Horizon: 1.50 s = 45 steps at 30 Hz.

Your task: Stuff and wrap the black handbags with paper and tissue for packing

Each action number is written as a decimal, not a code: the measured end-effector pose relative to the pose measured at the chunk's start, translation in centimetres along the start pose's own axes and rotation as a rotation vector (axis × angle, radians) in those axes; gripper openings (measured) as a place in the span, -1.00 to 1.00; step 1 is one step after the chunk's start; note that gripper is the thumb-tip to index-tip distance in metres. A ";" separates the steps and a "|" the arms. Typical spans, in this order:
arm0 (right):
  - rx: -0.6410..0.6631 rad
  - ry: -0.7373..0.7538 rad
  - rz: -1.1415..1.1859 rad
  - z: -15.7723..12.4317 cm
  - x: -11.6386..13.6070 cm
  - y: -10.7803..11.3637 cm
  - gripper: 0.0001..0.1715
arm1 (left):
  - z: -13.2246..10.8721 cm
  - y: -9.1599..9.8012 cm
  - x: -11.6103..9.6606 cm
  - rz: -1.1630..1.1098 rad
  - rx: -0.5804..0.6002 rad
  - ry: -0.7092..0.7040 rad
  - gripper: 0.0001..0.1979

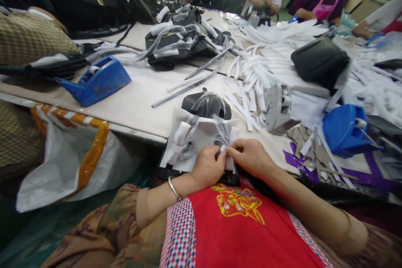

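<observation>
A black bag (207,106) lies at the table's front edge, with a white sheet (204,127) over the part nearest me. Coiled straps in clear wrap rest on the sheet; the left coil (187,147) has a white band around it. My left hand (209,166) and my right hand (249,157) meet at the right coil. Both are closed, thumbs and fingertips pinching a small white strip (222,149) between them. The fingers partly hide the right coil.
Blue tape dispensers stand at left (97,81) and right (345,130), a grey one (279,109) between them. White strips (254,71) and wrapped black bags (176,44) cover the table (141,100) further back. Several people work around it. A white sack (63,163) hangs at left.
</observation>
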State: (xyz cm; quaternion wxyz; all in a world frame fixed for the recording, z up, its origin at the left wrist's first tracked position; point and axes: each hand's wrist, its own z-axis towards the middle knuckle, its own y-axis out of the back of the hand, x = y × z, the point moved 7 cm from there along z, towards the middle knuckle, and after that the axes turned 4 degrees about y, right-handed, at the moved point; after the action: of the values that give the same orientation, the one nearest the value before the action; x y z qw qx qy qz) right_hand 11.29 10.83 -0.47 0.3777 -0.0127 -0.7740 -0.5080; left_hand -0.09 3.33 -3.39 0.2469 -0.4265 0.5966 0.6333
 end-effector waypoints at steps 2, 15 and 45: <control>0.008 -0.038 0.055 0.0 -0.5 -0.3 -0.66 | -0.1 0.0 0.0 0.006 -0.002 -0.013 -0.73; -0.050 -0.074 0.257 -1.0 -1.4 -1.1 -0.71 | -0.1 0.1 -0.1 -0.010 0.019 0.000 -0.76; 0.195 -0.013 1.013 -0.7 -3.9 -3.5 -0.51 | -0.7 -2.0 1.2 -0.805 0.402 0.360 -0.54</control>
State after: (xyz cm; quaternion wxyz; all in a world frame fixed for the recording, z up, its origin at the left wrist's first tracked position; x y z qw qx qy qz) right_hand 13.07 10.02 -5.40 0.5708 -0.3540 -0.7169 -0.1867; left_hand 1.10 2.79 -5.46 0.4428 -0.6701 0.5279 0.2759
